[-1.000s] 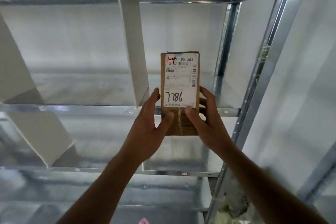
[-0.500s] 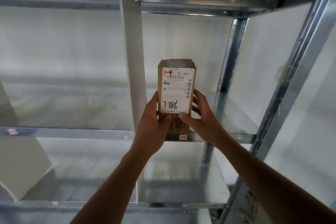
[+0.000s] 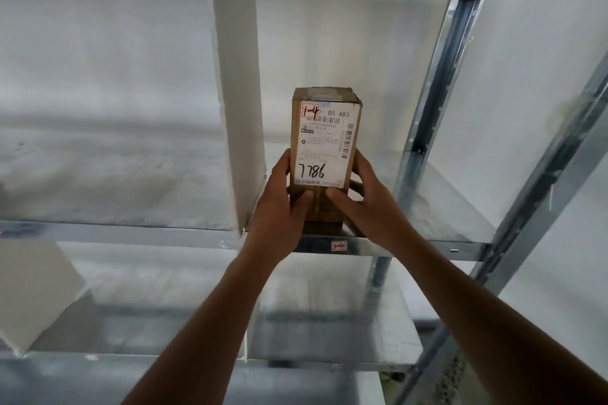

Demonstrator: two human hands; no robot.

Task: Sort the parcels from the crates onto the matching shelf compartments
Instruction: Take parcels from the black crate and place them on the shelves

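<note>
A tall brown cardboard parcel stands upright on the metal shelf, in the compartment right of a white divider. Its white label reads "1-4", "D5 A83" and a handwritten "7786". My left hand grips its lower left side, thumb across the front. On the lower right side my right hand grips it the same way. A small tag marked "1-4" is stuck on the shelf's front edge just below the parcel.
Steel uprights frame the compartment's right side, with a slanted brace further right. Another shelf lies below, with a white divider at lower left. The compartment left of the divider holds nothing visible.
Both hands carried the parcel forward and set its base down on the shelf in the right compartment. The view has come closer and tilted upward.
</note>
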